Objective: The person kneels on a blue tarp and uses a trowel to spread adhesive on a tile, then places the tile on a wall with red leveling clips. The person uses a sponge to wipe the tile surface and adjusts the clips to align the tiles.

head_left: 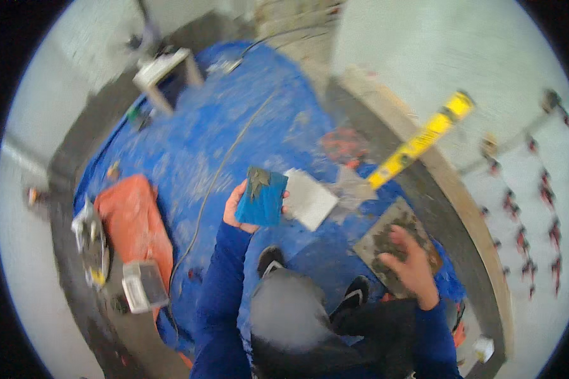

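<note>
My left hand [234, 205] grips a flat blue tile [267, 203] by its edges, fingers wrapped round it. A lump of grey mortar [258, 180] sits on the tile's upper left part. Just right of it lies a whitish square slab [311, 199] on the blue sheet. My right hand [411, 262] is open, fingers apart with nothing in them, over a mortar-smeared board [376, 249] at the lower right. Whether its fingers touch the mortar on that board I cannot tell.
Blue plastic sheeting [171, 151] covers the floor, crossed by a cord [224, 161]. A yellow spirit level [420, 142] slants toward the right wall, which bears red clips [521, 240]. An orange bag [133, 215] and a whitish container [145, 287] lie left; a white stool [161, 69] stands far left.
</note>
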`<state>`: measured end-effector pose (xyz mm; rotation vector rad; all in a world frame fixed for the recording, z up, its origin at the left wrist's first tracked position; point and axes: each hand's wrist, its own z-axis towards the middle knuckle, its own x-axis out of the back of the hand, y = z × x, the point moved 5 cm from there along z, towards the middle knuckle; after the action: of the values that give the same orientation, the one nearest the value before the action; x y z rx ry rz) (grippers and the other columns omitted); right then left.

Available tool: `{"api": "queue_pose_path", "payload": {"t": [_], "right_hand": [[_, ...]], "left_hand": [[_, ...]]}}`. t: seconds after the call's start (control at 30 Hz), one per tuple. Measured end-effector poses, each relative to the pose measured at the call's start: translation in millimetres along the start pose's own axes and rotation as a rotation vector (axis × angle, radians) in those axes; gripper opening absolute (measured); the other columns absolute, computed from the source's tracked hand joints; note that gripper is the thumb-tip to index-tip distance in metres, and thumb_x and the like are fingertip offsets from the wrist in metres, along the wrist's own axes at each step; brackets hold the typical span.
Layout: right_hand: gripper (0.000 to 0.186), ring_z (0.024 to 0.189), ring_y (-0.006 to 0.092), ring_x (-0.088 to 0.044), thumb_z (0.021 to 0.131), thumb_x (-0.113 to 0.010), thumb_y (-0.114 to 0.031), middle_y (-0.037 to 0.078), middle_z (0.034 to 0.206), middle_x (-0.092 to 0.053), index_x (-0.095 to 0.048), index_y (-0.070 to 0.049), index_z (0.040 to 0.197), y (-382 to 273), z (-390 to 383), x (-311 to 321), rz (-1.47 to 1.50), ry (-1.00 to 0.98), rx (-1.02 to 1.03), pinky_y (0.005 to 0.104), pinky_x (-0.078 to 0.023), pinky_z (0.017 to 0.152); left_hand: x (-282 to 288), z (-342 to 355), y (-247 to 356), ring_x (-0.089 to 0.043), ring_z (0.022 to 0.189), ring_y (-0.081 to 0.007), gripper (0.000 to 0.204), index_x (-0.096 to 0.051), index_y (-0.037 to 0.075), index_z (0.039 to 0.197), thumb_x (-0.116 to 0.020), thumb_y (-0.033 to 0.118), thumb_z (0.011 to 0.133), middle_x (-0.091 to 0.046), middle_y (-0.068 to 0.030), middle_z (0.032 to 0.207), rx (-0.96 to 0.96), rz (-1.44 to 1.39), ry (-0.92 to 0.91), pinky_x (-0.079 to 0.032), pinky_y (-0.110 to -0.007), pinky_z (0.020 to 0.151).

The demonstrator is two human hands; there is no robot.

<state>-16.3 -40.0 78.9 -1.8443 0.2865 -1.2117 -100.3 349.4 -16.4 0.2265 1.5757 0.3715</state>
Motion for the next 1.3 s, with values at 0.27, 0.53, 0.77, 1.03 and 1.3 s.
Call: {"api": "queue_pose_path", "payload": {"t": [0.27, 0.53, 0.77, 1.03, 1.3], "right_hand": [[0.101, 0.137, 0.0310, -0.048, 0.088, -0.081, -0.035, 0.024, 0.157, -0.037, -0.017, -0.011, 0.162, -62, -129, 67, 0.673, 0.406, 0.160, 0.0443, -0.046, 0.107], [0.082, 0.135, 0.0284, -0.046, 0.076, -0.075, -0.017, 0.016, 0.148, -0.046, -0.041, -0.001, 0.149, 26, -384, 202, 0.291, 1.421, 0.035, 0.0409, -0.038, 0.114], [0.070, 0.137, 0.0338, -0.047, 0.092, -0.072, -0.022, 0.022, 0.150, -0.047, -0.041, 0.004, 0.149, 183, -656, 148, -0.327, 1.825, -0.820, 0.0420, -0.035, 0.115], [0.078, 0.130, 0.0435, -0.052, 0.088, -0.068, -0.045, 0.026, 0.144, -0.053, -0.044, -0.001, 0.148, 280, -665, 47, -0.311, 1.572, -1.457, 0.0462, -0.041, 0.109], [0.082, 0.124, 0.0477, -0.056, 0.088, -0.056, -0.058, 0.028, 0.140, -0.055, -0.041, -0.006, 0.150, 287, -655, 59, -0.287, 1.333, -1.686, 0.0534, -0.044, 0.104]], "left_hand": [[-316, 38, -178, -0.054, 0.132, -0.0351, 0.056, -0.041, 0.005, 0.150, -0.045, 0.039, 0.106, -0.054, -0.0193, 0.144, 0.531, 0.394, -0.243, -0.044, -0.052, 0.111], [-452, -32, -375, -0.047, 0.138, -0.0284, 0.061, -0.040, 0.007, 0.150, -0.062, 0.035, 0.101, -0.043, -0.0121, 0.154, 0.544, 0.778, -0.742, -0.041, -0.041, 0.110], [-410, 40, -303, -0.057, 0.129, -0.0272, 0.048, -0.053, 0.006, 0.141, -0.064, 0.028, 0.099, -0.054, -0.0130, 0.145, 0.259, 1.225, -0.578, -0.047, -0.042, 0.104], [-235, 116, -292, -0.068, 0.091, -0.0169, 0.023, -0.065, 0.009, 0.113, -0.072, 0.021, 0.094, -0.071, -0.0022, 0.102, 0.109, 1.019, 0.114, -0.053, -0.034, 0.077], [-246, 125, -368, -0.063, 0.083, -0.0101, 0.010, -0.074, 0.004, 0.094, -0.080, 0.007, 0.087, -0.072, -0.0040, 0.106, 0.042, 1.158, -0.332, -0.052, -0.026, 0.073]]}}
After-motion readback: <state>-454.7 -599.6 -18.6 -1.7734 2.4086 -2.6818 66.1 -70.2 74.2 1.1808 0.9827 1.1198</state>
